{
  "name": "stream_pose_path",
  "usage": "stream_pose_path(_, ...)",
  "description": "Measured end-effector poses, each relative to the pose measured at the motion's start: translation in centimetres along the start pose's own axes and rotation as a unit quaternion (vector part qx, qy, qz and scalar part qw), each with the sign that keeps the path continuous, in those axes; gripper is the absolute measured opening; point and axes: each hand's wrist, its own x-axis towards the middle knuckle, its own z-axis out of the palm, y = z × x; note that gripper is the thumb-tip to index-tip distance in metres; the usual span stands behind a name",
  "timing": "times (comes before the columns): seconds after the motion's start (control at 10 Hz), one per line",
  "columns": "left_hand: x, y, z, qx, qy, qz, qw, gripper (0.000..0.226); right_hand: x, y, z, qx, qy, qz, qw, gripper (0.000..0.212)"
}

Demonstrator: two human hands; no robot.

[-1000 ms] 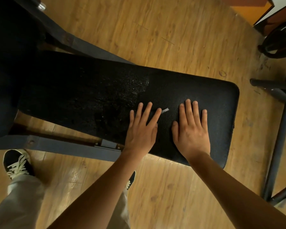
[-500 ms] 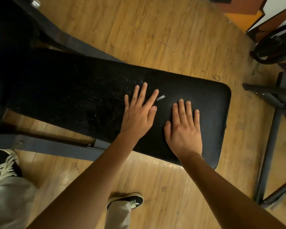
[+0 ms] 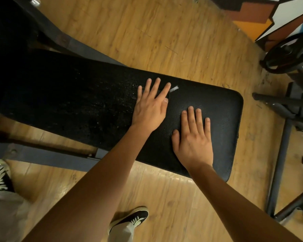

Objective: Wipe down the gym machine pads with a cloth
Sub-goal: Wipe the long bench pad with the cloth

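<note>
pad [image 3: 220, 123]: black, lies across the wood floor, speckled toward the left | left hand [image 3: 150, 109]: flat, fingers spread, gripping nothing; cloth not clearly seen, maybe dark beneath it, white scrap [image 3: 173, 89] beside forefinger | right hand [image 3: 192, 142]: flat, empty, likely bracing near pad's end

I see my left hand [image 3: 150, 110] and right hand [image 3: 193, 140] flat on the black pad [image 3: 73, 102], fingers straight. A white scrap [image 3: 173, 89] lies just beside my left forefinger.
</note>
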Motion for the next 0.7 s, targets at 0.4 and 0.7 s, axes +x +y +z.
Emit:
stream_pose_path(0.4,-0.9,0.9,0.2,-0.013,-0.001,0.021,1.000,0.053,0.0,-0.1,0.1,0.007,0.006,0.003,1.000,0.064)
stream_pose_path(0.7,1.6,0.5,-0.4,-0.012,-0.008,0.031,0.999,0.054,0.1,0.1,0.3,0.014,0.003,0.002,1.000,0.064)
